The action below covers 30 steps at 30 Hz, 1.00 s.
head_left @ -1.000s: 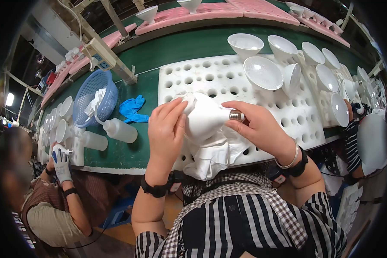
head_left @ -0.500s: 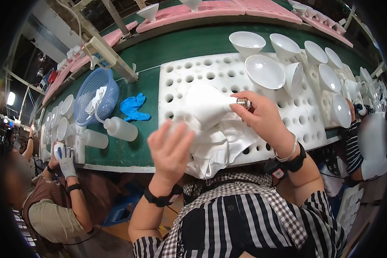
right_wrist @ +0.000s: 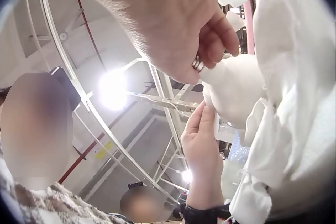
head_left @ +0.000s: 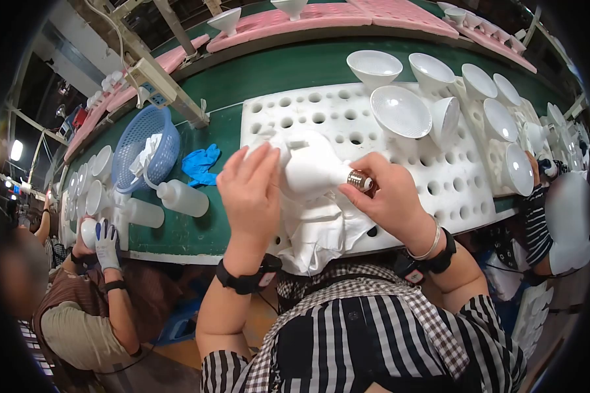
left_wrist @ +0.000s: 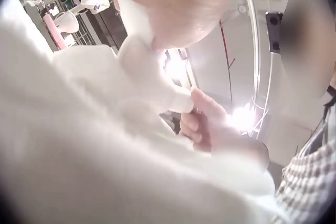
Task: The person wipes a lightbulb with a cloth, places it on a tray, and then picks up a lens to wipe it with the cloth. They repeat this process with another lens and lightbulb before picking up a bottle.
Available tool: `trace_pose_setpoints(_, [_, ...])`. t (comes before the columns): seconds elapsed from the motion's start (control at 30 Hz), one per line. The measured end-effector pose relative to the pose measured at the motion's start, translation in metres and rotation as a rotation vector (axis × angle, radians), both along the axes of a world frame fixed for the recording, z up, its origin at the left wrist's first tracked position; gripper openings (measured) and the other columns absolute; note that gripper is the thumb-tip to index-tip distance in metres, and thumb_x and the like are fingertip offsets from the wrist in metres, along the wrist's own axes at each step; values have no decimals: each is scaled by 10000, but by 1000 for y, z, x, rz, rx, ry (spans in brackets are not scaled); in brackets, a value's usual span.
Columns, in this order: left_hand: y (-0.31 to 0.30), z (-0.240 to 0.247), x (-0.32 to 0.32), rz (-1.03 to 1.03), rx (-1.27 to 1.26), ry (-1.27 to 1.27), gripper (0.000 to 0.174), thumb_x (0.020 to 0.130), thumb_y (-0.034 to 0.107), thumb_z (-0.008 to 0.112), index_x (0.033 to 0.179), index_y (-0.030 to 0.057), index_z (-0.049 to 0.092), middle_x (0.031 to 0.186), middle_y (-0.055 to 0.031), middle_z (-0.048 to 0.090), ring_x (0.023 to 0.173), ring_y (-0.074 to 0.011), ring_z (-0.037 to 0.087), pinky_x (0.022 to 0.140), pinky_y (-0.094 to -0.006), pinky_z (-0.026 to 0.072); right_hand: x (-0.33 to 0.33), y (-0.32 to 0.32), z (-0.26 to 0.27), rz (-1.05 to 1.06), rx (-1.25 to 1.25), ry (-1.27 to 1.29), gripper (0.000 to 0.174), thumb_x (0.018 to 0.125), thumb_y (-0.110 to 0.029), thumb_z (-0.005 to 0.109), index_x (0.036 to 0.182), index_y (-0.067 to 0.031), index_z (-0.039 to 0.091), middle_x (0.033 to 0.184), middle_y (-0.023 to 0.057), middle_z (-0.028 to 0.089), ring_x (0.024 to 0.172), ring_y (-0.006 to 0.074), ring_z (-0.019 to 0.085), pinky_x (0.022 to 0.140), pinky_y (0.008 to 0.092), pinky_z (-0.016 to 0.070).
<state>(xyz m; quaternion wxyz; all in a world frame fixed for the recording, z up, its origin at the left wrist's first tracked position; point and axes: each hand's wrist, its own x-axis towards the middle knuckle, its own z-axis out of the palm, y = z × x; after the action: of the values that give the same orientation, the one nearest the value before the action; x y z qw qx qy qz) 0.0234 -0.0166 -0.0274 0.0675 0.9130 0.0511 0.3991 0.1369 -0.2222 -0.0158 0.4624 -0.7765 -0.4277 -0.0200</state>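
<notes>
A white reflector bulb (head_left: 311,167) lies sideways above the foam board, its wide end toward the left. My right hand (head_left: 394,193) pinches it by the metal screw base (head_left: 359,180) between thumb and fingers. At the wide end is my left hand (head_left: 246,193), with a white cloth (head_left: 318,236) pinched between thumb and fingertips against the rim. More of this cloth hangs below the bulb, over the board's near edge. In the right wrist view, the left hand (right_wrist: 202,140) has its fingertips at the bulb's edge.
Holes cover the white foam board (head_left: 275,114); several reflector bulbs (head_left: 401,111) stand at its far right. Left of it are a blue glove (head_left: 200,164), two white bottles (head_left: 183,198) and a blue basket (head_left: 170,141). Another person's gloved hand (head_left: 107,245) works at the far left.
My left hand dropped away from the bulb toward me, then came back up to its wide end with the cloth. The right hand keeps its hold on the screw base, shifting slightly.
</notes>
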Motion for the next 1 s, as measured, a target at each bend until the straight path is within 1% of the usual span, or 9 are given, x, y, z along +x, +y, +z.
trace_pose_setpoints(0.1, [-14,10,0,21,-90,-51,327,802,92,681,1125,128,715,1205,-54,680,1137,-314,575,913,-425,407,-5,-1,-1,13,37,30,341,794,-229,805,939,-45,557,664,76,657,556,224,659,530,330,503])
trace_pose_setpoints(0.17, [-36,18,1,-308,-38,29,328,802,95,678,1127,130,712,1194,-55,683,1141,-311,574,918,-432,406,-7,-1,-4,42,31,-32,340,788,-224,811,927,-50,554,658,71,652,548,213,653,516,323,493])
trace_pose_setpoints(0.43, [11,11,5,-74,-45,-35,322,818,69,675,1138,80,707,1198,-96,676,1136,-333,580,964,-432,426,-3,-6,-3,67,179,-58,298,836,-194,784,904,-45,534,615,57,611,500,146,606,466,271,458])
trace_pose_setpoints(0.5, [11,14,1,-90,-207,-126,315,830,59,671,1142,65,706,1191,-108,676,1125,-343,582,972,-424,432,-1,-9,8,24,338,867,277,889,-203,744,917,-34,527,607,47,593,480,107,573,444,221,441])
trace_pose_setpoints(0.67, [-11,38,-6,-239,-188,-42,244,854,60,666,1090,60,726,1131,-105,693,1078,-305,606,950,-407,455,15,-16,12,99,304,1110,303,951,-287,672,924,-35,506,609,43,586,444,79,539,417,204,430])
trace_pose_setpoints(0.77, [1,22,7,-229,-231,89,194,865,79,663,1043,82,740,1094,-77,712,1043,-281,620,923,-395,477,13,-22,7,93,-70,1077,332,949,-308,663,1017,-9,536,663,89,625,508,141,600,485,255,484])
trace_pose_setpoints(0.83, [5,21,15,-325,-496,118,190,874,82,657,1044,87,740,1098,-76,713,1034,-279,621,907,-379,486,0,-21,8,69,-165,115,438,915,-284,688,1190,25,544,797,147,670,652,236,663,605,320,525])
trace_pose_setpoints(0.87, [6,24,17,-322,-374,143,194,910,68,620,1070,33,725,1122,-117,704,1062,-275,617,899,-348,486,-2,-18,13,89,-192,-121,586,868,-268,715,1336,13,502,896,178,665,774,311,665,686,374,522])
trace_pose_setpoints(1.0, [-1,29,22,-381,-368,189,200,912,78,623,1080,32,721,1130,-119,703,1062,-273,617,893,-346,488,-1,-17,25,185,-518,-318,629,858,-271,719,1394,-39,486,919,158,652,791,321,639,654,411,498])
